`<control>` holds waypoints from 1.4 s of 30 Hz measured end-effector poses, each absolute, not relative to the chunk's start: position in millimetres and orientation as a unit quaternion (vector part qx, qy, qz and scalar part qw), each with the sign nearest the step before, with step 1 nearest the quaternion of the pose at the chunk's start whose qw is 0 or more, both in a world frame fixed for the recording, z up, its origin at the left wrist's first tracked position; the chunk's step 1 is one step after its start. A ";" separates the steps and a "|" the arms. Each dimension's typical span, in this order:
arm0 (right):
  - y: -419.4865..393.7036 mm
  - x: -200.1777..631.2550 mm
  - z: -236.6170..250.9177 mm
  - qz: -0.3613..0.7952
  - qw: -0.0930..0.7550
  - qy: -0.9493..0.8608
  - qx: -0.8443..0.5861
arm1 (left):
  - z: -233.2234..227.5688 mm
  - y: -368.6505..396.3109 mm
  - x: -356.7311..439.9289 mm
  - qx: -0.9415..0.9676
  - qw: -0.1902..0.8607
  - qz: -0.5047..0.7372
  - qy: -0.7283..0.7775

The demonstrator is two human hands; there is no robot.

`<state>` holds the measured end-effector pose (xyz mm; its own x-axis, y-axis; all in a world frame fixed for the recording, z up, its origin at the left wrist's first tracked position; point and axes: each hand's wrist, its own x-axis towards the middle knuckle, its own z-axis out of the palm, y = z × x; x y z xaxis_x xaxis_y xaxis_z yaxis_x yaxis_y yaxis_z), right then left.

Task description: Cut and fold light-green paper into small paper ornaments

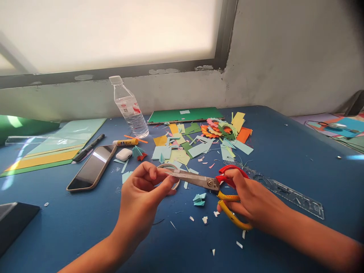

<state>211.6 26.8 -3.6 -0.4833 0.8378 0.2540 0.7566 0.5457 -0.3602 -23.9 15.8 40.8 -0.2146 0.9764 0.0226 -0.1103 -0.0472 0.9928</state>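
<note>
My right hand (pixel 250 197) grips a pair of scissors (pixel 199 180) with red and yellow handles. Their blades point left and look nearly closed, with the tips at the fingers of my left hand (pixel 145 189). That hand is closed in a pinch around a thin white ring (pixel 176 185), which looks like a roll of tape. The blades and fingers hide part of the ring. Just below the blades, a small folded light-blue paper piece (pixel 199 199) lies on the blue table (pixel 182 250), near scattered white paper bits (pixel 204 220).
Coloured paper scraps (pixel 201 146) and paper flowers (pixel 217 129) lie ahead. A water bottle (pixel 131 113) stands behind a glue stick (pixel 125 142), earbud case (pixel 124 154), phone (pixel 92 168) and black marker (pixel 88 148). A clear ruler (pixel 295 195) lies right, paper sheets (pixel 65 140) left.
</note>
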 end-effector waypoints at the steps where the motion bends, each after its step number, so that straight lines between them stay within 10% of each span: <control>1: 27.4 212.1 -2.3 0.077 0.211 -0.858 -0.462 | 40.6 16.1 -23.7 0.426 0.461 0.586 0.513; 10: 39.7 224.2 5.1 -0.107 0.249 -0.859 -0.433 | 45.2 16.6 -30.5 0.587 0.242 0.635 0.440; 16: 38.4 222.7 3.5 -0.129 0.217 -0.873 -0.416 | 48.3 22.0 -45.0 0.824 0.036 0.405 0.394; 42: 38.0 218.8 4.3 -0.109 0.186 -0.897 -0.387 | 43.8 27.6 -48.8 0.902 0.025 0.280 0.329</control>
<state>218.8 38.0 4.3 -0.6316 0.6528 0.4183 0.7342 0.6769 0.0523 -48.8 27.6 43.8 0.6271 0.6067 0.4885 0.5783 -0.7828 0.2299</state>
